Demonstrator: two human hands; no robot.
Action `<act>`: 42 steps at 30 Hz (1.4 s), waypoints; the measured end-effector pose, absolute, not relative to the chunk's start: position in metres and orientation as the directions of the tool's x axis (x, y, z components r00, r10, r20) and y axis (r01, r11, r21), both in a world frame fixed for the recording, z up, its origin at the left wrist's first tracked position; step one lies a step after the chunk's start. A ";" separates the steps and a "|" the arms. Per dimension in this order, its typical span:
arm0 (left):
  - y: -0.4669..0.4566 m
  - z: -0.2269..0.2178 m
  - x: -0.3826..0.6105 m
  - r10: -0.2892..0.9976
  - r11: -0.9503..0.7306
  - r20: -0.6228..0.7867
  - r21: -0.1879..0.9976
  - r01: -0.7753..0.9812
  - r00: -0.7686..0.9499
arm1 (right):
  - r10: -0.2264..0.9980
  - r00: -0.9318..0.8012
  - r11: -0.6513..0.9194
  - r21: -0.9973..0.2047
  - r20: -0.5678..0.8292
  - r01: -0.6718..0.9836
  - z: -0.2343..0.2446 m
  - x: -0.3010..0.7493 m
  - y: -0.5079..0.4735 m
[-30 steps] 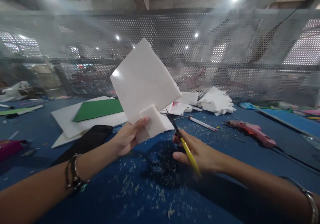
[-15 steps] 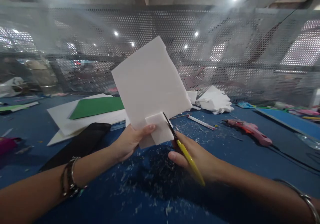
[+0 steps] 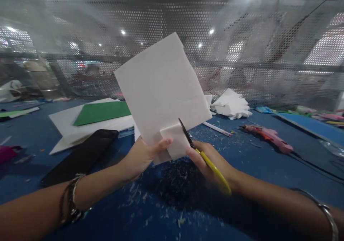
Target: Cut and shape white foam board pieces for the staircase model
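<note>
My left hand (image 3: 143, 155) is closed on the lower edge of a large white foam sheet (image 3: 161, 86), held up at a tilt above the table. Its thumb presses a smaller white piece (image 3: 176, 140) flat against the front of the sheet. In my right hand (image 3: 209, 162) are scissors with yellow handles (image 3: 215, 171) and dark blades. The blades lie along the right edge of the small piece, in front of the big sheet. Whether they bite into the material I cannot tell.
White scraps litter the blue table (image 3: 150, 212). At left lie a black phone (image 3: 83, 155) and green sheet (image 3: 103, 112) on white sheets. To the right are a pink glue gun (image 3: 271, 137) with its cord, a white pen (image 3: 217, 128) and a white paper pile (image 3: 232, 104).
The white sheet and small piece have shifted slightly, the sheet's top corner a little higher. My right hand and the scissors have moved a bit to the right, and the right thumb now lies closer to the blades.
</note>
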State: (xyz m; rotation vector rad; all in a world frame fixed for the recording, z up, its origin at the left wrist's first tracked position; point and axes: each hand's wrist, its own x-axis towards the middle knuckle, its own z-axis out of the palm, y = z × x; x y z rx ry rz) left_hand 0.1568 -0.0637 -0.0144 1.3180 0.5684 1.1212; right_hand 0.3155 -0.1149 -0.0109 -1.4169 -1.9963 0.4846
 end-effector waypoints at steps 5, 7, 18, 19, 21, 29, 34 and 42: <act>-0.065 -0.016 0.156 0.878 -0.120 0.232 0.954 -0.276 0.419 | 0.935 -0.181 0.337 -0.606 0.304 0.721 -0.013 0.314 -0.118; -0.065 -0.017 0.156 0.876 -0.136 0.247 0.951 -0.278 0.416 | 0.935 -0.178 0.337 -0.605 0.308 0.721 -0.014 0.314 -0.119; -0.067 -0.022 0.155 0.875 -0.111 0.230 0.952 -0.285 0.425 | 0.917 -0.170 0.379 -0.656 0.360 0.653 -0.018 0.312 -0.119; -0.067 -0.022 0.154 0.874 -0.111 0.229 0.952 -0.284 0.428 | 0.918 -0.165 0.376 -0.664 0.360 0.646 -0.018 0.312 -0.119; -0.067 -0.022 0.154 0.875 -0.111 0.228 0.954 -0.280 0.428 | 0.923 -0.157 0.368 -0.685 0.352 0.628 -0.017 0.312 -0.119; -0.067 -0.023 0.156 0.877 -0.086 0.210 0.954 -0.288 0.432 | 0.930 -0.136 0.354 -0.729 0.342 0.586 -0.017 0.311 -0.120; -0.068 -0.023 0.157 0.882 -0.053 0.198 0.943 -0.329 0.427 | 0.935 -0.129 0.341 -0.741 0.329 0.579 -0.019 0.310 -0.121; -0.071 -0.017 0.156 0.876 0.062 0.095 0.950 -0.305 0.473 | 0.942 -0.174 0.332 -0.734 0.286 0.592 -0.014 0.315 -0.118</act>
